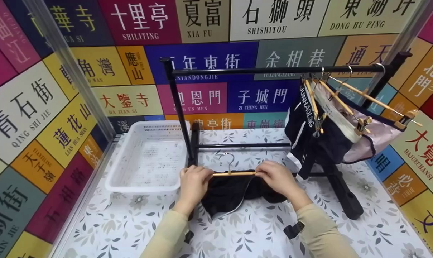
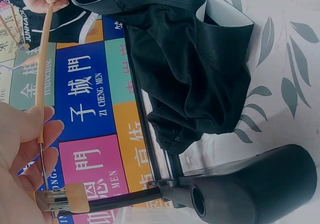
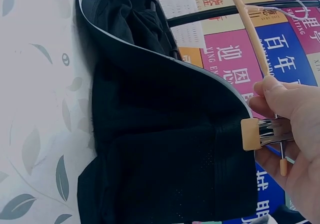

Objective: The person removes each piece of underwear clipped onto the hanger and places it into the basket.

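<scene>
My left hand [image 1: 195, 182] holds one end of a wooden clip hanger [image 1: 237, 173], thumb and fingers around the bar. My right hand [image 1: 279, 179] grips the other end. A black pair of underpants [image 1: 223, 197] with a pale waistband lining hangs from the hanger. In the right wrist view, the metal clip [image 3: 255, 134] by my right fingers bites the waistband edge. The other clip [image 2: 60, 199], beside my left fingers in the left wrist view, appears to have no cloth in it. The hanger's hook [image 1: 231, 159] points up.
A black garment rack [image 1: 237, 71] stands behind my hands. On its right side hang several hangers with dark and pink underpants [image 1: 377, 139]. At the left sits a white plastic basket [image 1: 114, 172]. A leaf-patterned cover [image 1: 252, 236] lies beneath; printed walls surround it.
</scene>
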A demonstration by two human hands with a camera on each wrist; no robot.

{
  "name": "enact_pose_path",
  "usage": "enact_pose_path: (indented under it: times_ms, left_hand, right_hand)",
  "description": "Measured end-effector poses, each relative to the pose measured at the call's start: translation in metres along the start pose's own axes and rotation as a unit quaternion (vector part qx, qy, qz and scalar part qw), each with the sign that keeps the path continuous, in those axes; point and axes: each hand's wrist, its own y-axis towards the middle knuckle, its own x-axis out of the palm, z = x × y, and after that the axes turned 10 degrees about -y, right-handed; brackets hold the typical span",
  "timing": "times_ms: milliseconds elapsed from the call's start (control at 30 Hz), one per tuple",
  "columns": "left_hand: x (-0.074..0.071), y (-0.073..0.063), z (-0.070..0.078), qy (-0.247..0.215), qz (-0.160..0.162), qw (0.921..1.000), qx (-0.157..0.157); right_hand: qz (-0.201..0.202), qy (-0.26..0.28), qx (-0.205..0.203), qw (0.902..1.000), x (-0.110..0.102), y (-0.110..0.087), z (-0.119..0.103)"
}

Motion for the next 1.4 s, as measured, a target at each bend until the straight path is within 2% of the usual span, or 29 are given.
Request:
enact_pose_path:
  times_ms: [233, 367, 733, 933, 1400]
  left_hand:
    - [-0.001, 0.001, 0.0, 0.002, -0.003, 1.0, -0.001]
    - [-0.001, 0.001, -0.001, 0.01, -0.006, 0.9999, -0.006]
    - [0.0, -0.001, -0.004, -0.001, -0.001, 1.0, -0.002]
    - [0.0, -0.003, -0.004, -0.006, -0.005, 0.9999, -0.009]
    - [0.001, -0.006, -0.005, -0.001, 0.003, 1.0, -0.001]
  right_hand:
    - [-0.037, 0.032, 0.02, 0.9986, -0.009, 0.004, -0.004]
    - [-0.037, 0.043, 0.018, 0.9982, -0.015, 0.005, -0.002]
    - [-0.036, -0.002, 0.001, 0.9994, -0.03, 0.001, 0.006]
    - [-0.047, -0.013, 0.01, 0.9987, -0.036, -0.005, 0.01]
    - [-0.032, -0.04, -0.004, 0.9987, -0.034, -0.014, 0.012]
